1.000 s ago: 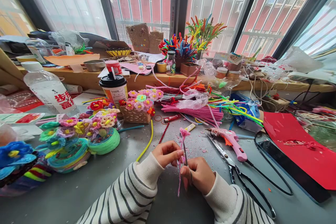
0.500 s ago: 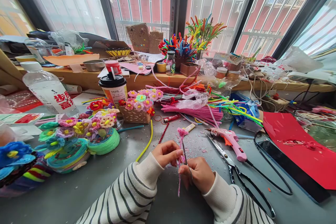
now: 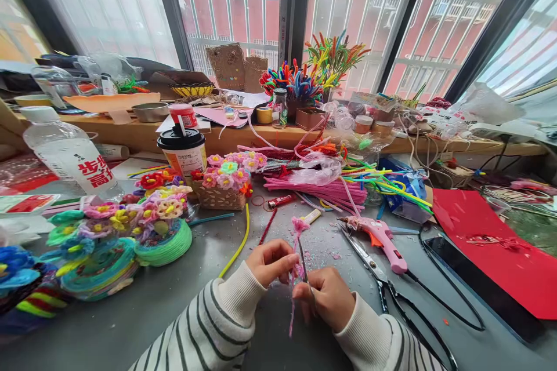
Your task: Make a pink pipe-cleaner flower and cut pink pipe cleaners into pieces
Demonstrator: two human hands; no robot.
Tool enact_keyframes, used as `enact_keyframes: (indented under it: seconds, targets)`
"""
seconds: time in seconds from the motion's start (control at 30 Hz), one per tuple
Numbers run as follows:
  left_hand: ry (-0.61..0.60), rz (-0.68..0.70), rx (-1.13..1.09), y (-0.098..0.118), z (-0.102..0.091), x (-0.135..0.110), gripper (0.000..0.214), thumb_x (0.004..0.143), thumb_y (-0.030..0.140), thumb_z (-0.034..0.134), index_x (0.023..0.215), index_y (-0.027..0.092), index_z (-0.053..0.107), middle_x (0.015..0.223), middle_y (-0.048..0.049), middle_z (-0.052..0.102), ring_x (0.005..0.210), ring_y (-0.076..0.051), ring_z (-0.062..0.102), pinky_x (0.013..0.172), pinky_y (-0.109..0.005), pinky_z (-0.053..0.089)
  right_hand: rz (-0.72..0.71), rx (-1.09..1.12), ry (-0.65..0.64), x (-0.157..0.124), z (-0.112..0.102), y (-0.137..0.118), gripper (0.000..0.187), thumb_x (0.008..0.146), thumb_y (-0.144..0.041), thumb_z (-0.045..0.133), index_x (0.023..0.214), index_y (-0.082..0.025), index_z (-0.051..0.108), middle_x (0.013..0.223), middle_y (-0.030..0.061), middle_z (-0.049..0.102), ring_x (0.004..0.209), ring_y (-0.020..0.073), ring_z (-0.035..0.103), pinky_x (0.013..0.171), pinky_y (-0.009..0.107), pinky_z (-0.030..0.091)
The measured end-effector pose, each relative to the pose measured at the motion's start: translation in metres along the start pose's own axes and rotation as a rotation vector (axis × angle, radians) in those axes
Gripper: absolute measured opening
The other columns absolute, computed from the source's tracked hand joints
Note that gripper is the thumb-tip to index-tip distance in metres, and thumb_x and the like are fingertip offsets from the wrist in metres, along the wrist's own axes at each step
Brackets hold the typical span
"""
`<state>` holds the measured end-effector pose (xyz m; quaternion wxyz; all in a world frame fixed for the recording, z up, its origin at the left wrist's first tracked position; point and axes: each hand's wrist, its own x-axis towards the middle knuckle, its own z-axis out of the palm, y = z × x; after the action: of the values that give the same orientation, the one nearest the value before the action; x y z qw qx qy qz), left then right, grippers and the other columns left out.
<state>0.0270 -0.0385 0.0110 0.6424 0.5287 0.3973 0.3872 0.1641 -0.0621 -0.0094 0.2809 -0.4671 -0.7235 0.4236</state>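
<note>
My left hand pinches a pink pipe cleaner near its middle, fingers closed on it. Its fuzzy curled top stands above my fingers and a thin tail hangs down below. My right hand is closed round a thin dark metal rod held upright against the pipe cleaner. Both hands meet just above the grey table, close to its near edge. Striped sleeves cover both forearms.
A pink glue gun and scissors lie right of my hands, with a black cable looping past. Red paper and a phone are farther right. Pipe-cleaner flower baskets, a coffee cup, a water bottle and loose pipe cleaners crowd the back.
The view has tilted slightly, so everything sits a little lower and more to the left. My hands keep the same grip, working the pipe cleaner against the rod.
</note>
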Motion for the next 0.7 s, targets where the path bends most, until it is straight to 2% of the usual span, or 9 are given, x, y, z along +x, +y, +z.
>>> enact_keyframes:
  seconds: [0.17, 0.47, 0.7]
  targets:
    - [0.006, 0.004, 0.005, -0.0008, -0.0006, 0.0005, 0.028, 0.055, 0.036, 0.060, 0.056, 0.012, 0.045, 0.043, 0.0035, 0.050, 0.036, -0.004, 0.041, 0.038, -0.017, 0.032, -0.011, 0.036, 0.010, -0.0010, 0.0006, 0.0012, 0.066, 0.059, -0.070, 0.024, 0.026, -0.015, 0.039, 0.028, -0.0015, 0.036, 0.032, 0.0070, 0.038, 0.040, 0.019, 0.033]
    - [-0.012, 0.006, 0.009, -0.0008, -0.0002, 0.0001, 0.027, 0.056, 0.035, 0.060, 0.056, 0.012, 0.046, 0.043, 0.0034, 0.051, 0.037, -0.005, 0.042, 0.039, -0.018, 0.034, -0.032, -0.020, -0.003, -0.0004, 0.0014, 0.0015, 0.072, 0.059, -0.073, 0.017, 0.030, -0.013, 0.047, 0.029, -0.0018, 0.034, 0.033, 0.0066, 0.035, 0.039, 0.020, 0.031]
    - [-0.014, -0.009, 0.029, -0.0021, -0.0005, 0.0010, 0.030, 0.054, 0.037, 0.061, 0.056, 0.011, 0.046, 0.042, 0.0034, 0.049, 0.036, -0.005, 0.042, 0.039, -0.018, 0.033, -0.034, 0.014, 0.006, -0.0012, -0.0006, 0.0001, 0.068, 0.059, -0.071, 0.024, 0.028, -0.014, 0.046, 0.028, -0.0018, 0.035, 0.033, 0.0068, 0.038, 0.039, 0.019, 0.031]
